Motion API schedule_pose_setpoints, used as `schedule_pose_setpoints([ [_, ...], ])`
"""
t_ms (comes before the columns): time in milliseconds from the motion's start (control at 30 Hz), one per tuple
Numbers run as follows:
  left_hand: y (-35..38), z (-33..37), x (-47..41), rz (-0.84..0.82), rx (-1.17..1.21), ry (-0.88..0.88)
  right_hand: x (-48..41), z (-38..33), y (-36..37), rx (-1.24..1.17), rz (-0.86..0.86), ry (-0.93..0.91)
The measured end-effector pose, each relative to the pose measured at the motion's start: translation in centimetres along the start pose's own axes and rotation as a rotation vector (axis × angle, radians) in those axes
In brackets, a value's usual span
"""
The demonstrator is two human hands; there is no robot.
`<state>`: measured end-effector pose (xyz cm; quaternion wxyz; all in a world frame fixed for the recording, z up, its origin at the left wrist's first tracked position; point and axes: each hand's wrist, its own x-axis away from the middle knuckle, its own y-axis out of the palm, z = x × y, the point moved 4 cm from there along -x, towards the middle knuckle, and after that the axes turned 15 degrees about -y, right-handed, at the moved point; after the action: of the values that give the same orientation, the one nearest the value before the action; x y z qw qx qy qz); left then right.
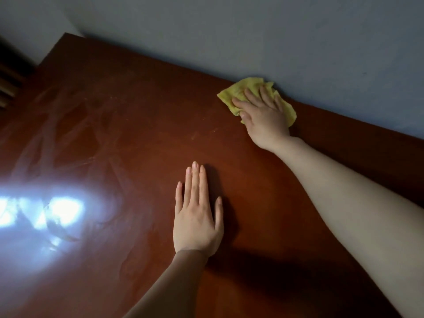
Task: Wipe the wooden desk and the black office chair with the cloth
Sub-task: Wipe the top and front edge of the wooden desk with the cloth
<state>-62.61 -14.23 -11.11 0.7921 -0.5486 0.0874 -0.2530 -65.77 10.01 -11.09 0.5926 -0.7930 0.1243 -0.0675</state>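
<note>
cloth: the yellow cloth [231, 94] lies bunched at the upper right of the frame, on the far edge of the desk, right against the wall [252, 31]
right hand: the right hand [263, 113] lies on top of the cloth, fingers straight and slightly fanned, pressing it flat to the wood rather than pinching it
left hand: the left hand [197, 216] rests palm down in the lower middle of the frame, fingers straight and close together, thumb a little apart, holding nothing
desk: the wooden desk [114, 111] fills most of the frame, reddish brown and glossy, with faint streaks on its left half and a bright glare [46, 212] at the lower left
chair: not in view
how the cloth handles: light, soft and limp, i'd judge; it should slide easily on the polished top and crumple if pushed from one corner, so a flat palm over its middle suits it best
risk: shoved into the wall it may bunch and miss the back strip
</note>
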Motion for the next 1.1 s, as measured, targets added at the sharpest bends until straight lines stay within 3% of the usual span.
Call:
schedule_pose_setpoints([
  [267,0.0,0.0,-0.3,-0.004,0.025,0.011,-0.4,-3.3,0.5,-0.063,-0.050,-0.289],
  [467,-0.1,-0.1,-0.2,-0.002,0.054,-0.010,6.7,-4.4,-0.4,-0.114,-0.127,-0.535],
  [667,-0.2,-0.2,-0.1,0.001,0.063,-0.010,16.0,-1.6,-2.1,0.021,-0.182,-0.688],
  [733,-0.3,-0.2,-0.1,0.000,0.062,-0.010,17.1,0.4,-3.0,0.058,-0.162,-0.617],
  [900,-0.2,0.0,0.0,-0.001,0.069,-0.002,16.1,5.6,-5.1,0.018,-0.113,-0.237],
  [1100,-0.2,0.2,0.1,-0.003,0.067,0.005,11.8,7.0,-5.1,-0.016,-0.093,-0.065],
])
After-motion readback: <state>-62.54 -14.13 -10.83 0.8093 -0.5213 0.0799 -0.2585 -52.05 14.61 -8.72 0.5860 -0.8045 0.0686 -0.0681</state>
